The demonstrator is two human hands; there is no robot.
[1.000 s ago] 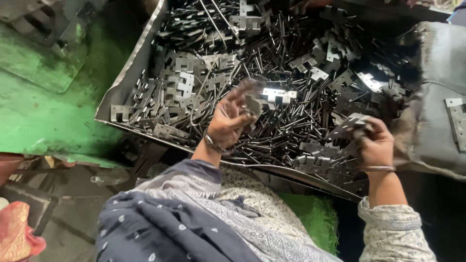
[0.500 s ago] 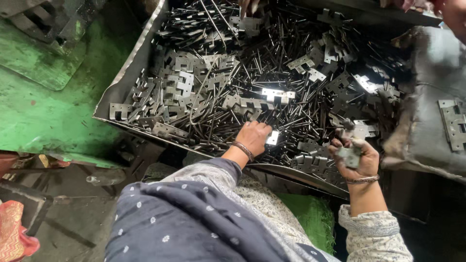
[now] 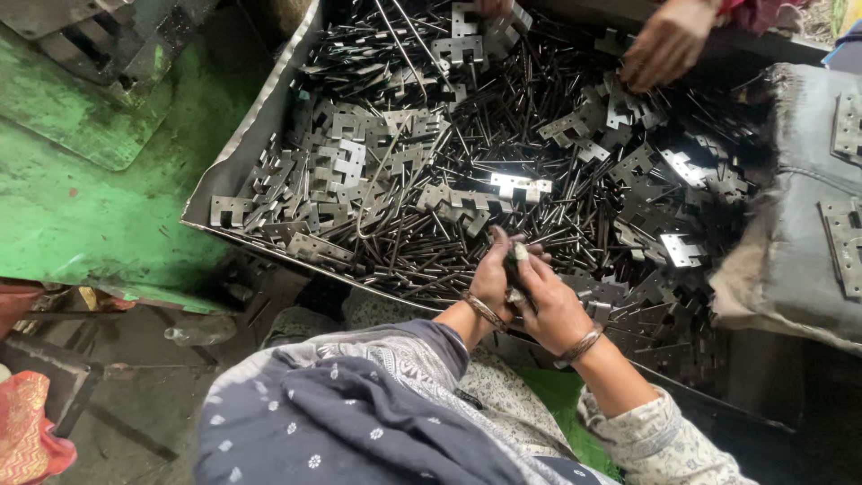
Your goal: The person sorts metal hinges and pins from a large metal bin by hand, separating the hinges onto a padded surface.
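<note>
Beside green floor (image 3: 81, 224), metal tray (image 3: 235, 171)

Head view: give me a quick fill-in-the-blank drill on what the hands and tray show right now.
1. The left hand and right hand meet over the metal ____.
2. Each wrist wears a ____.
3. The tray holds notched plates and thin ____.
4. Another person's hand reaches in at the ____ right.

Missing: tray; bangle; rods; top

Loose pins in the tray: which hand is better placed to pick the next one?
Left, probably. The left hand sits nearer the loose pins in the tray, its fingers toward them. The right hand is wrapped around the dark metal piece both hands hold.
</note>
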